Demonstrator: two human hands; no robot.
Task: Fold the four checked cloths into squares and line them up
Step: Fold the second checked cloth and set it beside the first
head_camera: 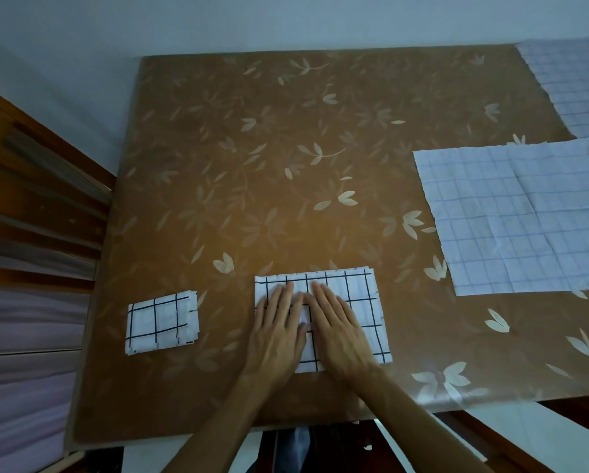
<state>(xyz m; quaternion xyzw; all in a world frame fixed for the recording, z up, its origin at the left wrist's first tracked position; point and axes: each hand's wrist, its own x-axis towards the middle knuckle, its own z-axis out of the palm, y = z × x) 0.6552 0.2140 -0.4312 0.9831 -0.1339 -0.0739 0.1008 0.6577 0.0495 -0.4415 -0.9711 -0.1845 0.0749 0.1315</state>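
A white cloth with bold black checks [358, 302] lies folded into a rectangle near the table's front edge. My left hand [277, 332] and my right hand [337, 331] rest flat on it side by side, fingers spread and pointing away from me, covering its left and middle part. To the left, apart from it, sits a second black-checked cloth [161, 322] folded into a small square. At the right, a thin-lined checked cloth [518, 220] lies spread out flat. Another thin-lined checked cloth [576, 87] lies at the far right corner, cut off by the frame.
The table carries a brown covering with pale leaf prints [252, 165]. A wooden slatted chair or bench [37, 206] stands along the left side. Pale wall runs behind the table's far edge.
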